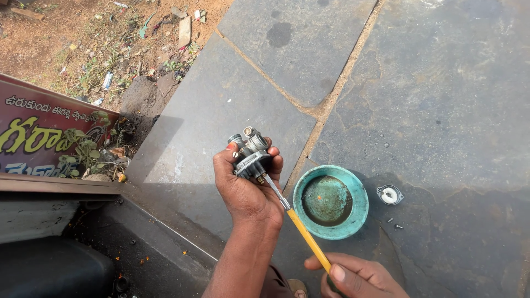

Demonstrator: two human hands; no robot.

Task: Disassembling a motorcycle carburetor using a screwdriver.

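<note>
- The left hand (245, 190) is raised over grey stone paving (441, 99), its fingers (276, 163) wrapped tightly around a small metal carburetor (251, 154).
- The carburetor sits upright in that grip, with its silvery fittings poking out above the fingers and its darker underside turned towards the palm.
- The right hand (353, 276) is at the bottom edge of the view, its fingers pinched closed around the yellow handle of a screwdriver (301, 226).
- The screwdriver slants up and to the left, and its thin metal shaft meets the lower side of the carburetor; the tip itself is hidden against the metal body.
- Just right of the left hand, a round teal bowl (356, 190) rests on the paving, its inside stained brown and rusty.
- The screwdriver's handle crosses in front of the bowl's lower left rim in this view.
- To the right of the bowl lies a small round metal cap (390, 195), apart from the rim.
- Two small screws (394, 223) lie on the stone just below that cap.
- At the left, a red signboard (38, 132) with yellow and white lettering stands beside the slabs, with small green plants (83, 152) growing in front of it.
- Beyond the slabs, at the top left, there is bare brown soil (66, 33) strewn with scraps of litter.
- The toe of a sandal (298, 287) shows at the bottom edge, between the two forearms.
</note>
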